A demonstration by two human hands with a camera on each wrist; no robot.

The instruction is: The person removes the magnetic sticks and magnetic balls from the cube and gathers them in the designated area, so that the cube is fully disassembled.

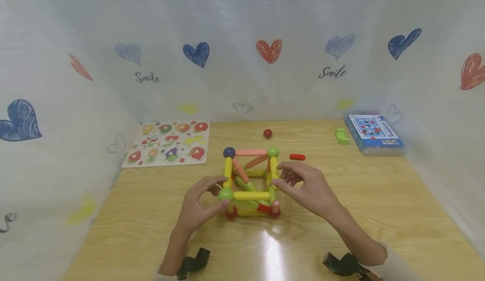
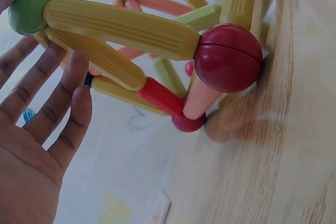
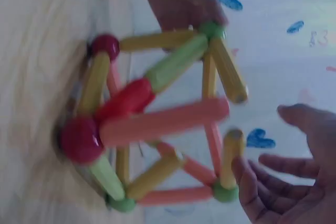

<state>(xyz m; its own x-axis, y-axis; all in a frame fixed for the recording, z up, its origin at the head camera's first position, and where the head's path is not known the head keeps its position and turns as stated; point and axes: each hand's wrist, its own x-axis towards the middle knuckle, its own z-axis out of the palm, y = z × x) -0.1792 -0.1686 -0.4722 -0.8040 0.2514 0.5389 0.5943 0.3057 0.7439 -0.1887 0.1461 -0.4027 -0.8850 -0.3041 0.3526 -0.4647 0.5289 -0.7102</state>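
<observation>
A box-shaped frame of coloured rods and balls stands on the table. My left hand [image 1: 197, 203] grips its near left top corner, a green ball [image 1: 225, 194], between thumb and fingers. From that ball a yellow rod [image 1: 251, 195] runs rightward to a free end. A pink rod [image 3: 168, 121] rises from a red ball [image 3: 81, 139], its upper end free. My right hand [image 1: 307, 184] is beside the right yellow rod [image 1: 274, 169], fingers loosely bent; the right wrist view shows a fingertip by that rod's free end. Whether it touches is unclear. A blue ball [image 1: 229, 152] marks the far left corner.
Behind the frame lie a loose red ball [image 1: 267, 133] and a short red rod [image 1: 297, 157]. A fruit puzzle board [image 1: 166, 144] is at the back left. At the back right are a light green block [image 1: 342, 137] and a blue box [image 1: 373, 133], near the curtain walls.
</observation>
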